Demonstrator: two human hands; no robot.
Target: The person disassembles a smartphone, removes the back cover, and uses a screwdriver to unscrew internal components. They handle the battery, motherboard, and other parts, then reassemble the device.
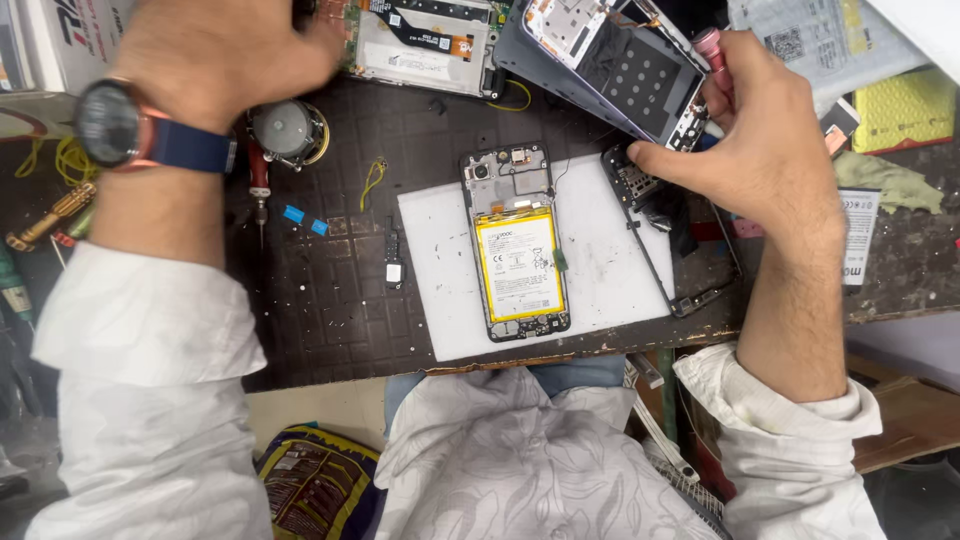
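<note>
While your right hand [770, 140] grips a pink screwdriver [708, 42] at upper right, your left hand [215, 50] – grip hidden – reaches upper left; the opened phone [515, 245] waits mid-frame – disassembly continues, needing steady aim.

There is one view, from a camera worn on the person's head. It looks almost straight down onto the dark surface [330, 300], close enough that the forearms fill both sides. The person's chest and lap lie at the bottom edge, so the far side of the surface is at the top. The white mat [450, 290] with the open phone [515, 245] sits near the centre; the left hand [225, 50] and right hand [760, 130] reach toward the top edge.
</note>
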